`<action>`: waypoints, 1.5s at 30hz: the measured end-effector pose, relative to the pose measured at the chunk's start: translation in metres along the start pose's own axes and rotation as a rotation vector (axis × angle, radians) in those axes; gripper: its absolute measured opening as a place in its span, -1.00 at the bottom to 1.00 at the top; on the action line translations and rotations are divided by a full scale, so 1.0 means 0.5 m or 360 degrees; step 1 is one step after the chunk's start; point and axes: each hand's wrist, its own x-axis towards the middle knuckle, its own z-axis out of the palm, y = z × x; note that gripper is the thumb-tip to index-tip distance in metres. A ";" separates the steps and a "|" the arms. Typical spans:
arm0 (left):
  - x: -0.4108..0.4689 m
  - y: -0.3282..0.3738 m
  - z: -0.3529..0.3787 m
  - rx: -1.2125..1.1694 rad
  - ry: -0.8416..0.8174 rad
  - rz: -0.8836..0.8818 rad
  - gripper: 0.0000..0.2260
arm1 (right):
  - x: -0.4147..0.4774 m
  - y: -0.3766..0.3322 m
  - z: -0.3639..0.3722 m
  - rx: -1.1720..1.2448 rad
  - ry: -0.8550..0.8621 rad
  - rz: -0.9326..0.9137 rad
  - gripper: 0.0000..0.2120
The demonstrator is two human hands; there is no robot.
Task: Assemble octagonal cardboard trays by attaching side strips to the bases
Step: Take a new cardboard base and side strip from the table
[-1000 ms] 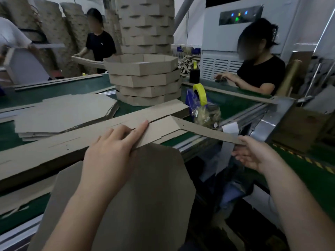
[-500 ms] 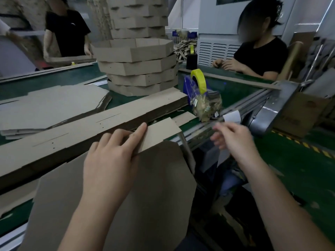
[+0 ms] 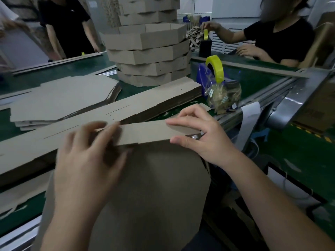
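Head view: the base [image 3: 154,187] leans against the bench [image 3: 253,82] edge, near the person. The strip [image 3: 148,132] stands along its top edge. The right hand [image 3: 203,134] pinches the strip's right end; the left hand [image 3: 87,158], blurred, presses fingers on the left part.

This is a factory packing line, a cardboard workshop. A long green-topped desk [image 3: 76,69] with a metal rail runs through the room, and workers in black shirts sit or stand along its far side. Finished octagonal trays [image 3: 150,51] stand stacked high on it, with taller columns of them behind. Flat octagonal bases [image 3: 61,98] lie in a pile beside a bundle of long side strips [image 3: 112,113]. A yellow tape roll [image 3: 216,68] sits in a blue dispenser, and yellow-black hazard striping [image 3: 311,132] marks the green floor.
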 end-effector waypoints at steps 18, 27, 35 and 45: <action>0.019 0.030 -0.104 -0.0427 -0.0158 0.0137 -0.63 | -0.005 -0.048 -0.036 0.0051 0.0075 -0.0178 -0.51; 0.030 0.034 -0.058 -0.0562 -0.0245 -0.0047 -0.37 | -0.011 -0.020 -0.018 -0.0017 -0.0037 -0.0195 -0.53; 0.035 0.015 -0.052 -0.0537 -0.0357 -0.0027 -0.23 | 0.011 -0.015 0.006 0.0037 -0.0067 -0.0229 -0.49; 0.034 0.001 -0.053 -0.0482 -0.0420 -0.0017 -0.21 | 0.035 -0.004 0.036 0.0096 -0.0202 -0.0263 -0.49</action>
